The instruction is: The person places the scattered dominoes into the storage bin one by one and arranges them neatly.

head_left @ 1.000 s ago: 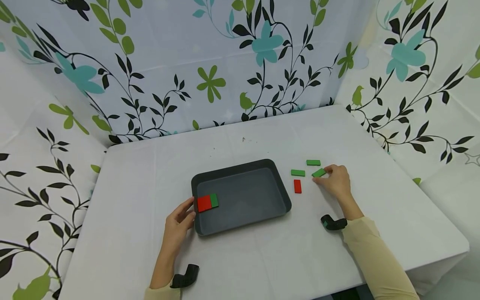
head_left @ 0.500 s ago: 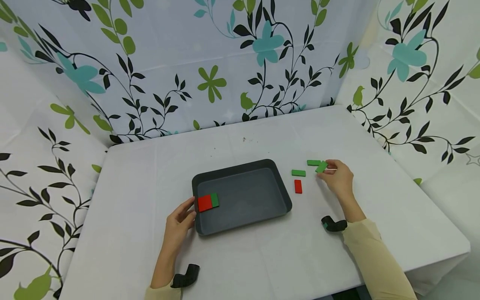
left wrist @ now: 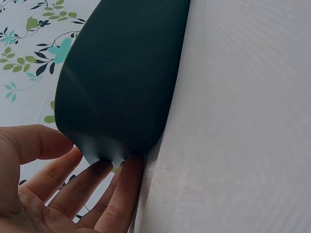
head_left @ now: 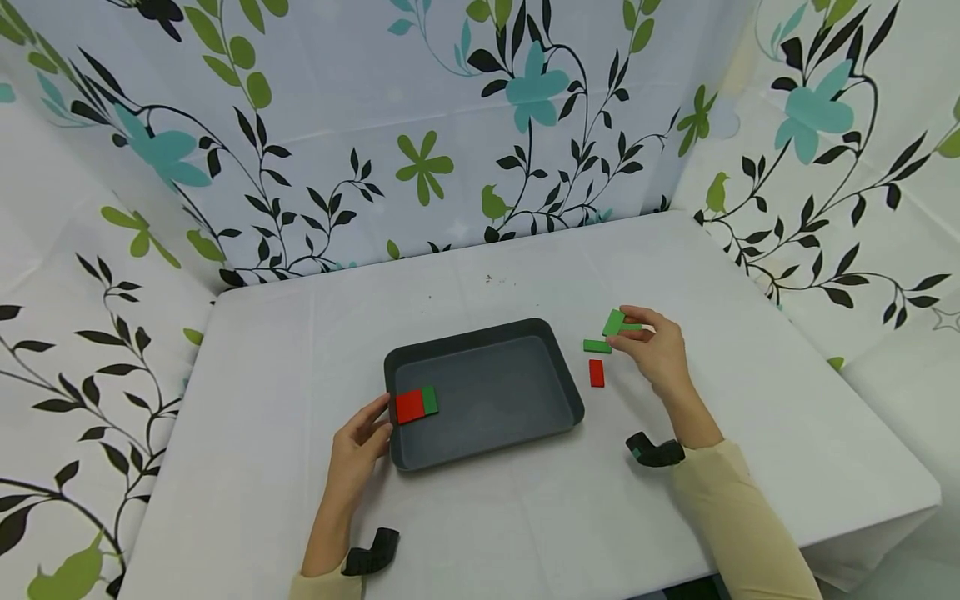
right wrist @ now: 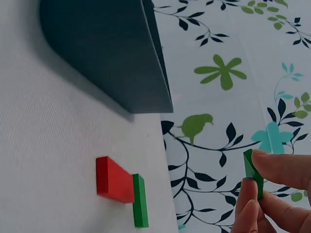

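Note:
My right hand (head_left: 654, 346) pinches a green block (head_left: 613, 322) between thumb and fingers, above the table to the right of the tray. In the right wrist view the raised green block (right wrist: 251, 170) is seen nearly edge-on at the fingertips. Below it on the table lie a green block (head_left: 597, 346), a red block (head_left: 596, 373) and another green block partly behind the fingers. My left hand (head_left: 357, 450) touches the left end of a dark grey tray (head_left: 495, 433), its fingertips (left wrist: 130, 165) against the outer wall. Inside the tray, red pieces (head_left: 409, 407) adjoin a green one (head_left: 430, 400) near the left wall.
A white cloth covers the table (head_left: 480, 525). Printed curtains (head_left: 315, 125) with leaves and flowers hang behind and at both sides. Black wrist mounts (head_left: 654, 450) sit on both wrists.
My right hand has lifted the green block off the table and carried it left and away from me, tilting it upright. The left hand and the tray have stayed still.

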A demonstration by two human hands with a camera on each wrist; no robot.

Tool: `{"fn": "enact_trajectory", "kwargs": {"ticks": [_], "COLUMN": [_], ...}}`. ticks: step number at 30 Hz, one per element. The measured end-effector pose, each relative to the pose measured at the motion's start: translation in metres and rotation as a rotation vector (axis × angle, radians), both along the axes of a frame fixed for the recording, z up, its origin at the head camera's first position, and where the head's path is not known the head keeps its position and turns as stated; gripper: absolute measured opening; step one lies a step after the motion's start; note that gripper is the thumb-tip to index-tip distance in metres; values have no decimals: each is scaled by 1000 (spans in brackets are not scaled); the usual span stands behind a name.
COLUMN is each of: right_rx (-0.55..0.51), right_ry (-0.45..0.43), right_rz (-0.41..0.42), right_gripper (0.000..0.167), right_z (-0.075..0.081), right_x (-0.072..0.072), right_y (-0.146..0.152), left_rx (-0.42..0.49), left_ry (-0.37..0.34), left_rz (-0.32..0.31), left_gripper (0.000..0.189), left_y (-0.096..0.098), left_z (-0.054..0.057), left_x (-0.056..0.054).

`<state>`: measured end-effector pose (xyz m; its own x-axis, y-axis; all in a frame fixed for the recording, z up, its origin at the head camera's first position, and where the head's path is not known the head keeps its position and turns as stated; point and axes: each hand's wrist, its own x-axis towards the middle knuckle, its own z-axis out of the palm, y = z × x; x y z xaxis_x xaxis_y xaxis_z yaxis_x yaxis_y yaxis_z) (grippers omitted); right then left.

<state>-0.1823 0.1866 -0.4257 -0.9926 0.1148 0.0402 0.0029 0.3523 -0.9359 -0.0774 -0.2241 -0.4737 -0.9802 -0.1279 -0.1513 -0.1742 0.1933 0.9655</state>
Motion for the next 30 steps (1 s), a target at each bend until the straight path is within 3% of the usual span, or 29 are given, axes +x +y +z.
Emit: {"fn": "enact_trajectory", "kwargs": {"ticks": [6, 16, 30], "right_rx": [-78, -164, -72], "right_ry": [26, 78, 131], "right_rz": [105, 301, 411], "right_gripper": [51, 55, 53], "right_z": [7, 5, -9], "right_x": [3, 5, 4], "right_y": [-23, -71, -132], "left_rx": [7, 18, 33], "left_ry": [20, 5, 11], "left_rz": [4, -9, -7], "left_gripper": [46, 47, 47], "left_y": [0, -1, -1], "left_z": [1, 1, 2], "left_x": [0, 1, 2]}}
